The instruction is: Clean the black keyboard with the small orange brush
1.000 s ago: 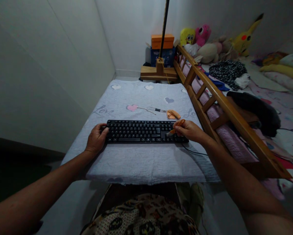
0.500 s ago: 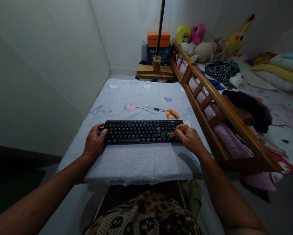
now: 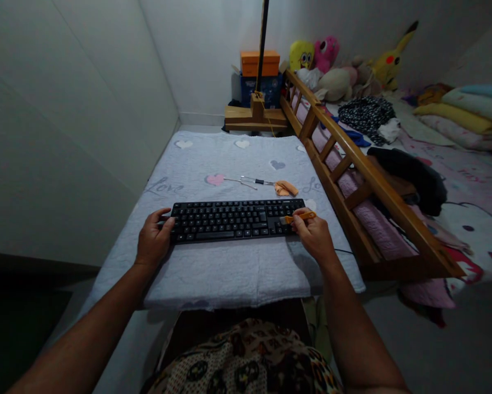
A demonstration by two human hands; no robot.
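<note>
At ctr of the table, on a pale heart-print cloth (image 3: pixel 225 273), a blk keyboard (image 3: pixel 223 220) is laid flat, long side facing the wearer; clock refs are taken from its ctr. Its L end, approx. 9 o'clock, is touched by the L hand (image 3: pixel 153 238), thumb set apart from fingers; whether it is pinched or only steadied can't be told. At 3 o'clock, a small orange-handled brush (image 3: pixel 310 215) is pinched btwn thumb & fingers of the R hand (image 3: pixel 314 234), its tip held over the R-hand keys; contact w/ keys can't be confirmed. A thin wire tool w/ blk collar (image 3: pixel 259 181) is seen lying at 1 o'clock, its R end by a crumpled orange cloth (image 3: pixel 285 189) at 2. A dark cable (image 3: pixel 344 251) is seen btwn 3 & 4, partly hidden by the R arm. Farther out: wooden bed rail (image 3: pixel 358 164) at 2, plush toys (image 3: pixel 302 56) at 1, orange box (image 3: pixel 260 63) stacked on blue box (image 3: pixel 271 87) at 12.
</note>
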